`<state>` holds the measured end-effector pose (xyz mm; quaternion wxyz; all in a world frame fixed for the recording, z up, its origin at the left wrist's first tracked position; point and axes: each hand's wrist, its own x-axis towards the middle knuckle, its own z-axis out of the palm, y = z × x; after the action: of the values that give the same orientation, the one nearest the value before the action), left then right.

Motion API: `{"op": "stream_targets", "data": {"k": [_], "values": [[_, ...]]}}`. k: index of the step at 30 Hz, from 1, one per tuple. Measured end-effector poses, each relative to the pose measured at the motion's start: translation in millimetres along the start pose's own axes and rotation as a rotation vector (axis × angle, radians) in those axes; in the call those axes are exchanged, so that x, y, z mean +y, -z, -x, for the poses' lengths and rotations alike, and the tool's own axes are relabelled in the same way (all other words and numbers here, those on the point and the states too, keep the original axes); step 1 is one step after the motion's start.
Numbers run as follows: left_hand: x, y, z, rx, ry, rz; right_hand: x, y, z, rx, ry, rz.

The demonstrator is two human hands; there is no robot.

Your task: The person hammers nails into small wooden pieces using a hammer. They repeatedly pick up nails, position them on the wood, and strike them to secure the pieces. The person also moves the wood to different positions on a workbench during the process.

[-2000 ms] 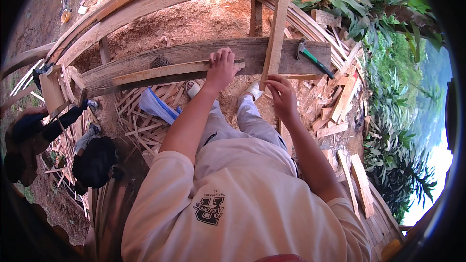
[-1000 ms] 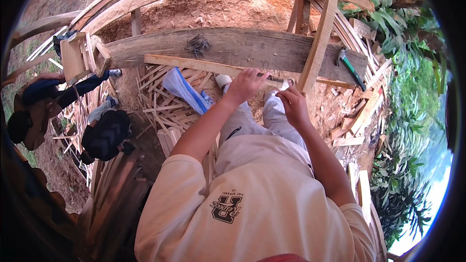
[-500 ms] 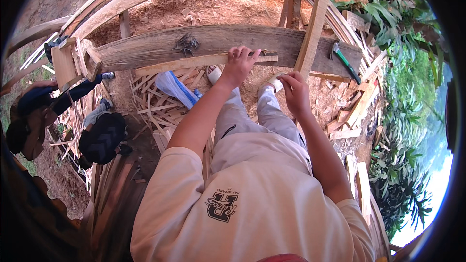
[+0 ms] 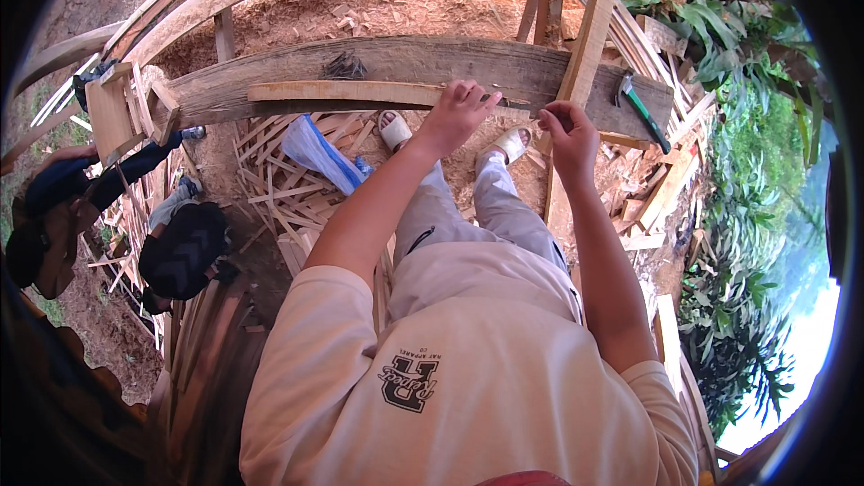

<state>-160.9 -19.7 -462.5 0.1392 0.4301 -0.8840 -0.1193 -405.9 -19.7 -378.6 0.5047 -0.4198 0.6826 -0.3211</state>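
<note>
A long weathered plank spans the space in front of me. Along its near side lies a pale wooden strip, and my left hand is closed over it near its right end. My right hand is just beyond that end, in front of an upright-looking beam that crosses the plank. Its thumb and fingertips are pinched together; whatever they hold is too small to make out. A pile of nails sits on the plank. Farther right rests a hammer with a green and black handle.
Thin wood offcuts are heaped below the plank, with a white and blue sack on them. At left a person in a dark cap is bent low, beside another person. Long boards border the far side; leafy plants grow at right.
The strip's left end has swung away from me onto the plank, and the strip has shifted slightly right with my left hand. My right hand has moved a little right.
</note>
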Motion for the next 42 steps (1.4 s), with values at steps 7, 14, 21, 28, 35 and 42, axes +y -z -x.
{"op": "stream_targets", "data": {"k": [7, 14, 21, 28, 35, 42], "values": [[-2.6, -4.0, -11.6, 0.02, 0.141, 0.031, -5.6, 1.6, -1.7, 0.065, 0.017, 0.075], [4.7, 15.2, -23.9, 0.034, 0.327, 0.347, 5.0, -8.7, -17.3, 0.098, 0.23, 0.299], [7.8, 9.6, -27.7, 0.051, 0.425, 0.346, 15.6, -20.6, -27.7, 0.1, 0.31, 0.367], [5.0, 8.4, -27.9, 0.036, 0.422, 0.36, 20.7, -19.9, -26.8, 0.053, 0.384, 0.361], [5.3, 9.0, -29.3, 0.015, 0.437, 0.362, 28.5, -20.8, -25.1, 0.063, 0.359, 0.299], [4.3, 8.2, -29.3, 0.019, 0.428, 0.345, 24.3, -21.8, -25.0, 0.067, 0.366, 0.295]]}}
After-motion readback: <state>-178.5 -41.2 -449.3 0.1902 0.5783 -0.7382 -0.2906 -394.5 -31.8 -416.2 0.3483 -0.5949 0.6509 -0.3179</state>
